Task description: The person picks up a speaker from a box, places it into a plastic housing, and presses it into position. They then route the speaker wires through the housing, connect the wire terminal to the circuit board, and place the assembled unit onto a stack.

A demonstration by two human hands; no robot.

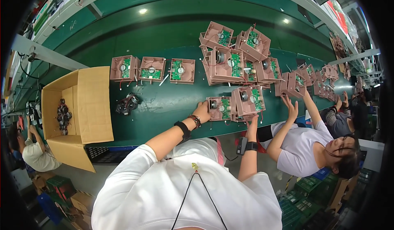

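Note:
My left hand (pixel 201 112) grips the left side of a pink plastic housing (pixel 215 114) near the front edge of the bench. Inside it sit a green circuit board and a round speaker. My right hand (pixel 252 125) holds the near edge of a second pink housing (pixel 245 107), which is tilted on top of another one, just right of the first. Its speaker and green board face up, and thin red wires hang at its right side. The undersides of both housings and some of my fingertips are hidden.
Three similar housings (pixel 182 71) stand in a row at the back. A tall pile of housings (pixel 224 68) rises beyond my hands. Loose speakers (pixel 128 104) lie beside an open cardboard box (pixel 95 107) at left. A co-worker (pixel 303 150) on the right handles another housing (pixel 296 84).

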